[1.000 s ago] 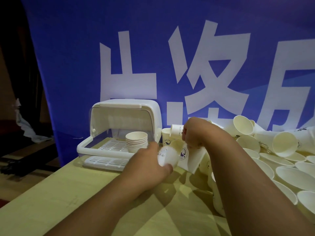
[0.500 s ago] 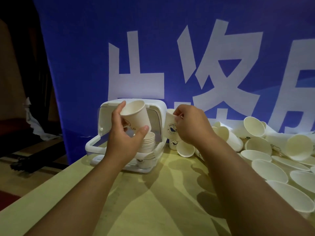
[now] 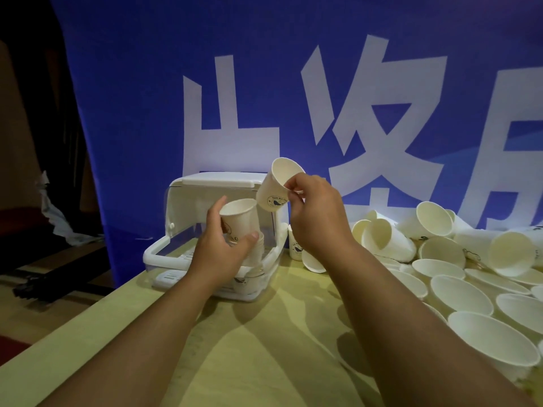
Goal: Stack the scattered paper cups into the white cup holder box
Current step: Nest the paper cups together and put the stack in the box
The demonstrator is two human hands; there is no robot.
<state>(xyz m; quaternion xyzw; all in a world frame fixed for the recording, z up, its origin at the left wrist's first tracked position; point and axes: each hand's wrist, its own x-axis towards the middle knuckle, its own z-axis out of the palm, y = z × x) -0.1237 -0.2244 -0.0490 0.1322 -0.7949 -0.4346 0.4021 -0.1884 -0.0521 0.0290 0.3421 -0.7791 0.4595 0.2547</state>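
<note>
At the left, the white cup holder box sits on the bench, lid swung up and front open toward me. My left hand is in front of it, fingers and thumb curled round a paper cup held upright, mouth up. This cup is just above a short stack of cups standing inside the box, mostly hidden by my hand. Right of it and higher, my right hand pinches a second cup by its side, tilted, base aimed at the first cup's mouth. Far right, loose cups lie heaped on the bench. I judge I am nesting cup into cup. Next I must level the upper one, drop it in, then lower both onto the stack.
</note>
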